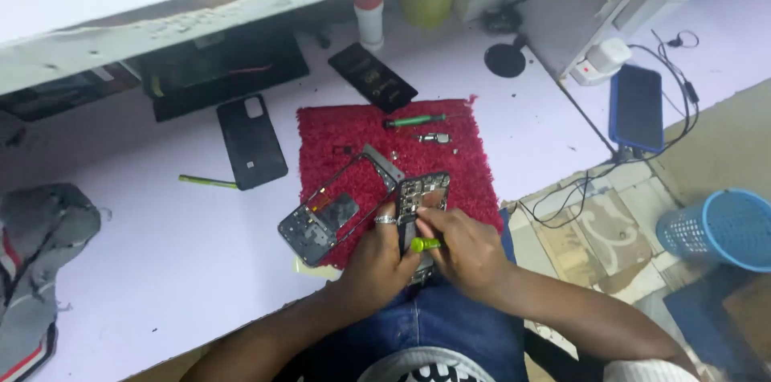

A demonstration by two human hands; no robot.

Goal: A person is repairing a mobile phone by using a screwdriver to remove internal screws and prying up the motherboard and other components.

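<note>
Between our two hands (426, 249), at the near edge of the red fluffy mat (466, 165), we hold an opened phone body with its bare circuit board (423, 193) showing. Our left hand (377, 257) is closed around its lower end; our right hand (466, 245) pinches a green-handled screwdriver (426, 244). We judge a steady, upright tip and firm left grip matter most. A black phone frame (321, 217) lies just left of our left hand.
</note>
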